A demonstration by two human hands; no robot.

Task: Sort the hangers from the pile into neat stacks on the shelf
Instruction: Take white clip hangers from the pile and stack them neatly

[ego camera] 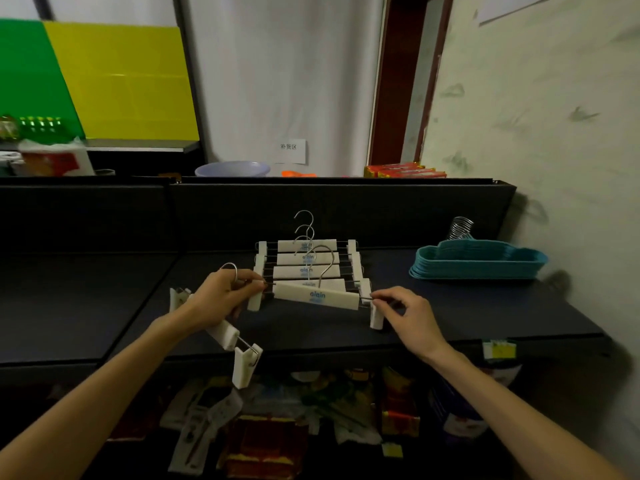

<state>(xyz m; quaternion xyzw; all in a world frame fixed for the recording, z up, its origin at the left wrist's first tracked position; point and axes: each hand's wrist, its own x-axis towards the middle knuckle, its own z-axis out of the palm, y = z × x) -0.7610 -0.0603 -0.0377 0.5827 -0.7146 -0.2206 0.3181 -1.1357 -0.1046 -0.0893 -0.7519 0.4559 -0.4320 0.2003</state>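
A: Hands?
B: Left hand (221, 296) pinches the rod end of the front white clip hanger (317, 296), and also carries a second clip hanger (228, 336), its hook looped over a finger. Right hand (412, 317) pinches the other rod end.
A: Where's the hanger?
B: Tilted, at the front of the white hanger stack (306, 259) on the dark shelf (485, 306). Touching the stack or just above it, hard to say.
A: Anything else?
B: Teal hanger stack (479, 263) well to the right, on the same shelf.

Shelf (450, 306) bare between white stack (306, 259) and teal stack (478, 263) (right) — back panel (346, 213) blocks.
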